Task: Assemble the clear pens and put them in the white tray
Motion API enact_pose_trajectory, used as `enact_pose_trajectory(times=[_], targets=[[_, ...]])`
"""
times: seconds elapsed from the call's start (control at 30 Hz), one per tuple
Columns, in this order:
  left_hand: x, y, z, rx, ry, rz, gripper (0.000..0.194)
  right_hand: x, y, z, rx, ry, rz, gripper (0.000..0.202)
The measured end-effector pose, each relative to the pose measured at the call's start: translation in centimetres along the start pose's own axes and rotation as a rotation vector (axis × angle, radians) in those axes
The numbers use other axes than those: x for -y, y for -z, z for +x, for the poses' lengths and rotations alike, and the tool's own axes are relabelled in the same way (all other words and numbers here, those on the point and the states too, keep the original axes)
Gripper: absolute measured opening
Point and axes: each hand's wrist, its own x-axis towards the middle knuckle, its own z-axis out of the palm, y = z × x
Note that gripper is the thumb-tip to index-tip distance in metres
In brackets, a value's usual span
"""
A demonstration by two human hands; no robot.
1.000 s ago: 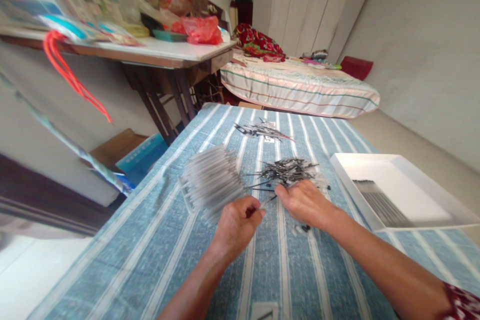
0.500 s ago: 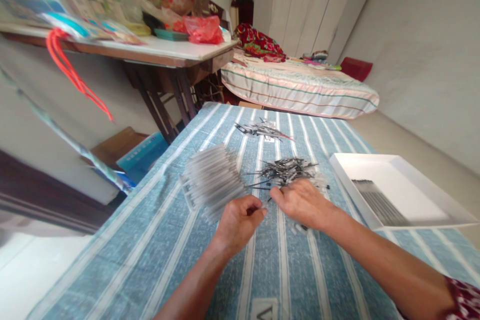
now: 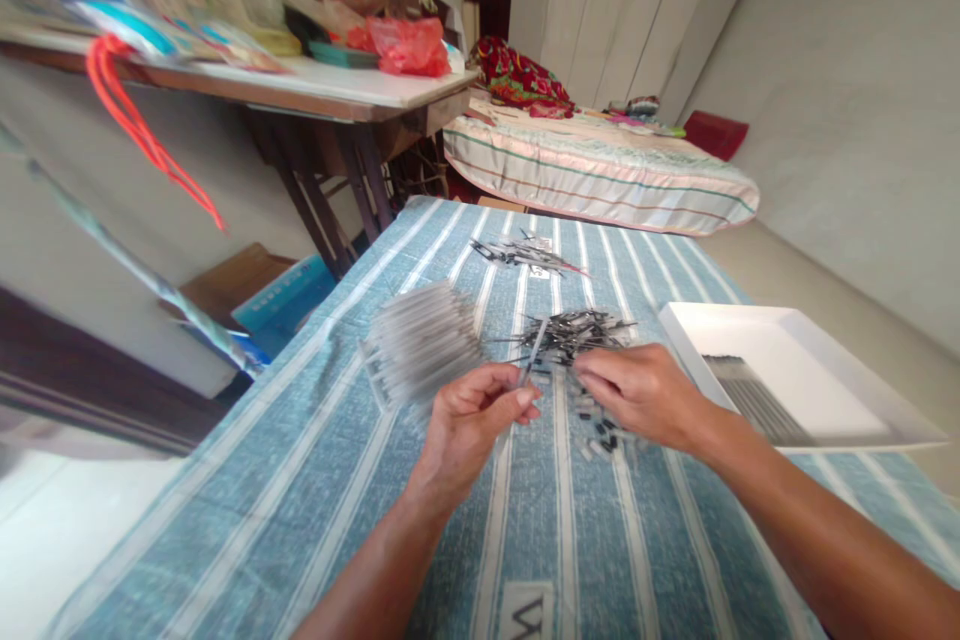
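Observation:
My left hand (image 3: 487, 410) is closed, thumb against fingers, around a slim clear pen barrel (image 3: 537, 345) that points up and away from me. My right hand (image 3: 637, 390) is pinched at the near right edge of a pile of thin black pen parts (image 3: 577, 330); whatever sits between its fingertips is hidden. Just below that hand lie small black and clear caps (image 3: 600, 445). Left of the pile, beside my left hand, a stack of translucent pen barrels (image 3: 424, 345) rests on the striped cloth (image 3: 405, 540).
A shallow white box (image 3: 840, 370) stands at the right, with a row of grey pens (image 3: 754, 400) inside. Farther back lies a smaller bunch of thin black pieces (image 3: 525, 255). A cluttered side table (image 3: 330, 90) is at the left, a bed (image 3: 600, 160) beyond.
My left hand has turned and lifted slightly, and the barrel now stands up from its fingers. My right hand has moved away to the right, uncovering caps beneath it.

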Motion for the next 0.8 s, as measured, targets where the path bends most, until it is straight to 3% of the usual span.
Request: enact_pose_trajectory(times=[0.1, 0.17, 0.33, 0.63, 0.7, 0.8], targets=[[0.1, 0.0, 0.0, 0.011, -0.020, -0.002, 0.012, -0.8, -1.8, -1.0, 0.338, -0.104, -0.054, 0.025], [0.2, 0.0, 0.0, 0.016, -0.028, -0.001, 0.012, -0.7, -3.1, -1.5, 0.481, -0.122, -0.091, 0.025], [0.5, 0.0, 0.1, 0.029, -0.018, -0.012, 0.014, 0.0, -4.9, -1.7, 0.605, -0.142, -0.158, 0.023], [1.0, 0.0, 0.0, 0.119, 0.078, 0.075, 0.015, 0.5, -5.0, -1.2, 0.558, -0.144, -0.100, 0.015], [1.1, -0.1, 0.0, 0.133, 0.093, 0.094, 0.013, 0.2, -4.7, -1.3, 0.453, -0.198, 0.038, 0.013], [1.2, -0.1, 0.0, 0.166, 0.107, 0.113, 0.011, 0.3, -4.2, -1.5, 0.131, -0.413, 0.638, 0.010]])
